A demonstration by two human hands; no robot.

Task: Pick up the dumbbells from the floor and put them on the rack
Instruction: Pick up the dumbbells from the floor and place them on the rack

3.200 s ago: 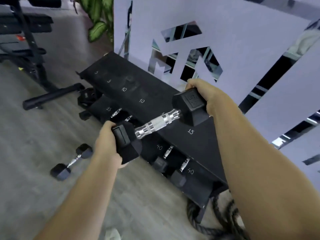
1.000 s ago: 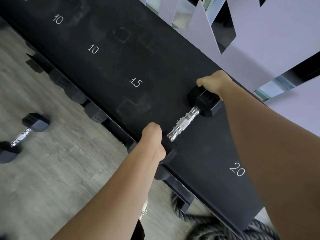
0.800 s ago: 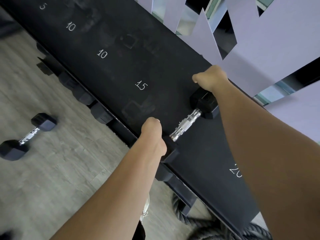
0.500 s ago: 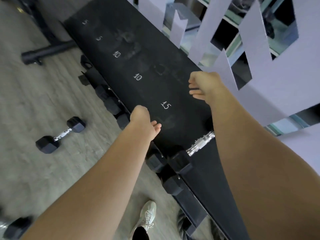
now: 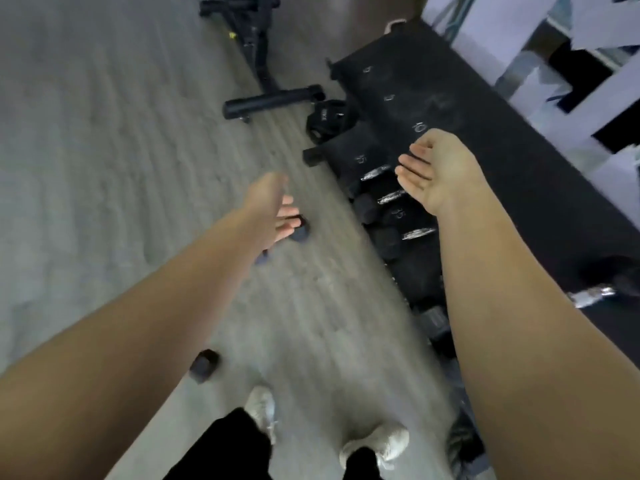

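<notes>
The frame is motion-blurred. My left hand [image 5: 272,207] is open above the grey floor, fingers spread, partly covering a small black dumbbell [image 5: 300,232] lying on the floor. Another black dumbbell head [image 5: 204,365] shows beside my left forearm, the rest hidden. My right hand [image 5: 438,169] is open over the black rack [image 5: 519,174], holding nothing. The dumbbell I set down [image 5: 604,289] rests on the rack's top shelf at the right edge. Several dumbbells [image 5: 391,197] sit on the lower shelf.
A black bench frame [image 5: 266,98] and a weight plate [image 5: 327,116] lie on the floor beyond the rack's far end. My two white shoes [image 5: 375,445] stand on the floor near the bottom. A lilac wall panel [image 5: 554,26] runs behind the rack.
Both hands let go of the dumbbell, which stays on the top shelf. My view swung down and left toward the floor; my left hand moved out over the small dumbbell.
</notes>
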